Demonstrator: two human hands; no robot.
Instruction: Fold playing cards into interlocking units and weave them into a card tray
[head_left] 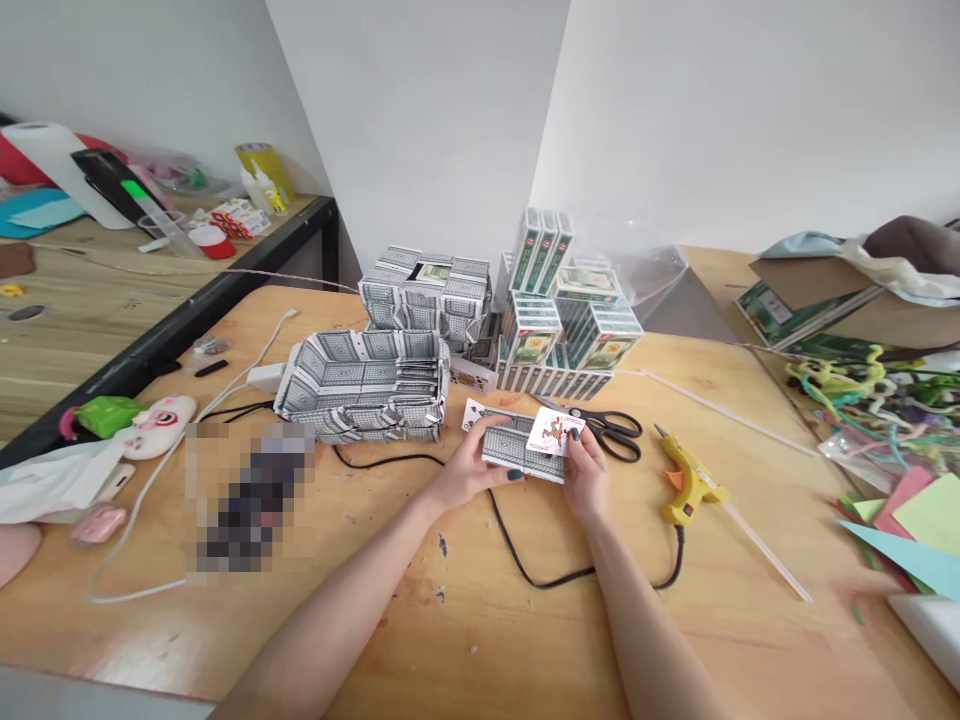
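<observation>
My left hand grips the left end of a flat panel of patterned playing cards, its thumb on top. My right hand pinches a white joker card, face up, over the panel's right part; its fingers also lie at the panel's right end. Part of another card shows just behind my left fingers. To the back left stands an open box made of folded cards, with a second card structure behind it. Black-handled scissors lie right of my right hand.
A yellow glue gun lies at the right, its black cable curving in front of my hands. Stacked card packs stand behind them. Coloured paper and pipe cleaners are at the far right, a pixelated object at the left.
</observation>
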